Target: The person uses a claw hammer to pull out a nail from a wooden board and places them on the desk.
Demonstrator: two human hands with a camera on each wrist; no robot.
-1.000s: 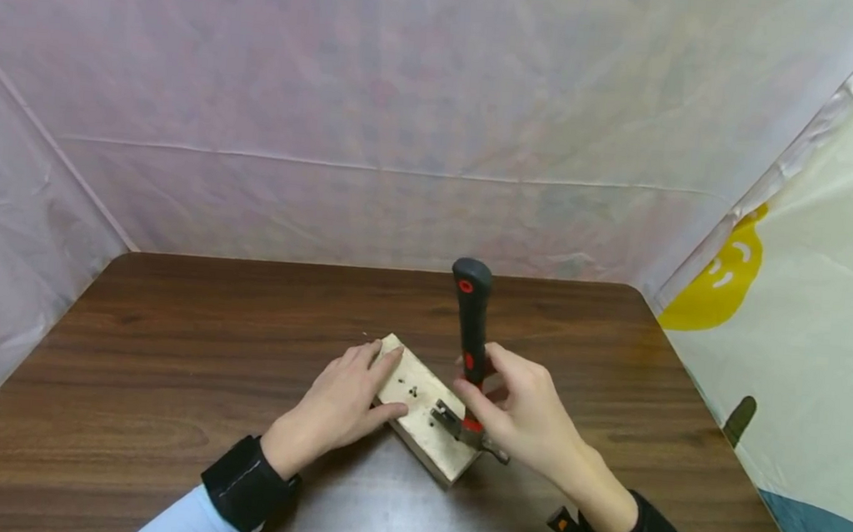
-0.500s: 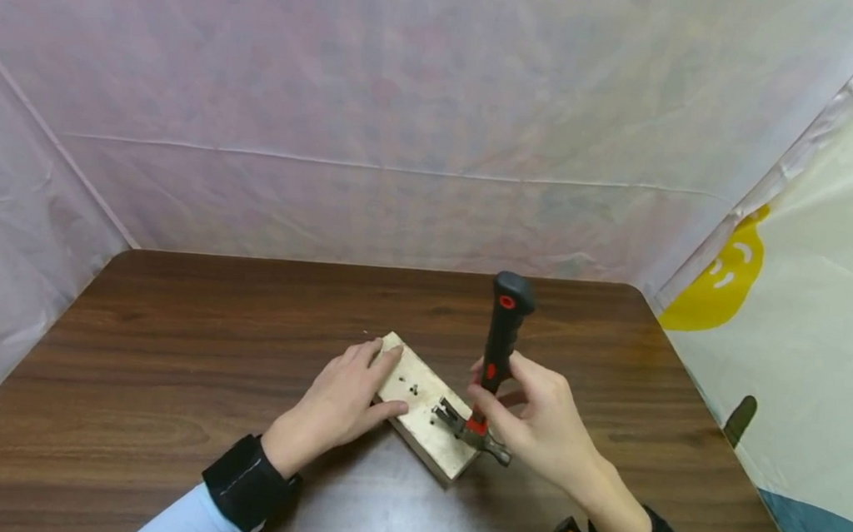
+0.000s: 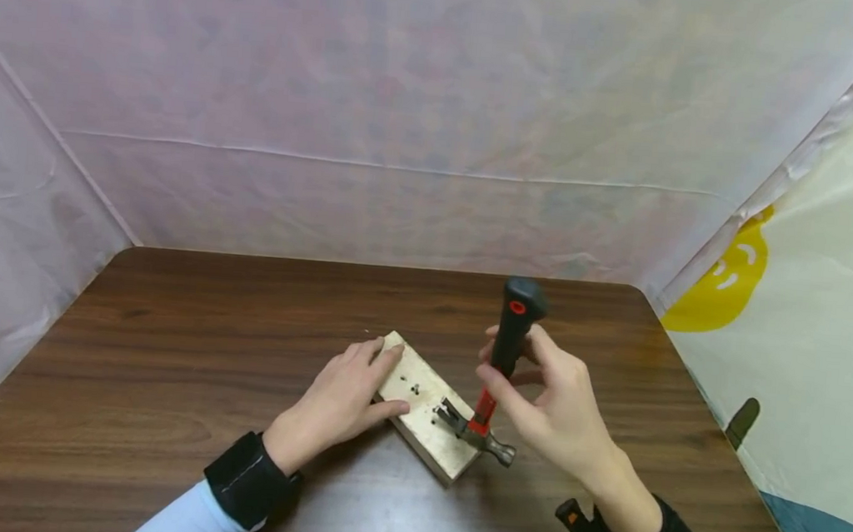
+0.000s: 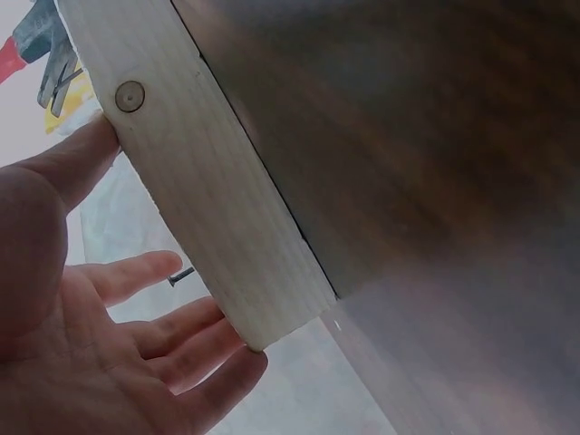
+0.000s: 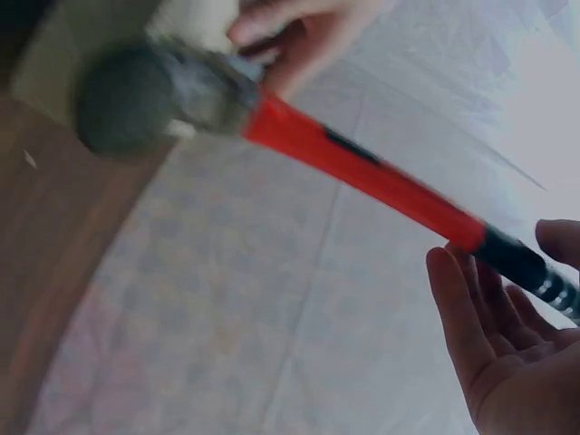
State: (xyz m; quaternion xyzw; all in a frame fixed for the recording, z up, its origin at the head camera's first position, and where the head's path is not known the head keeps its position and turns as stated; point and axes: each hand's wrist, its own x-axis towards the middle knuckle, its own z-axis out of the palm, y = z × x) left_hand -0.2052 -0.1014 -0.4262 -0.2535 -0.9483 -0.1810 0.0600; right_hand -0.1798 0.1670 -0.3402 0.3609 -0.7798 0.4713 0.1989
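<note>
In the head view, a pale wooden block (image 3: 428, 380) lies slantwise on the table, small dark nails (image 3: 414, 389) standing in its top. My left hand (image 3: 340, 403) rests on its far-left end, thumb and fingertips pressing the edges without curling round. A nail (image 4: 179, 276) sticks out beside those fingers in the left wrist view. A claw hammer (image 3: 486, 407) stands on the block's right end, its claw low at the nails, handle pointing up and leaning right. My right hand (image 3: 554, 405) grips the handle between thumb and fingers. Whether the claw has caught a nail is hard to see.
The brown wooden table (image 3: 186, 364) ends at a pale cloth wall (image 3: 408, 114) behind. A patterned cloth (image 3: 810, 355) with yellow shapes hangs along the right side. A tiny light sliver (image 3: 367, 331) lies beyond the block.
The hammer handle has tilted to the right, and my right hand has moved right with it. The claw stays at about the same place on the block. My left hand holds still.
</note>
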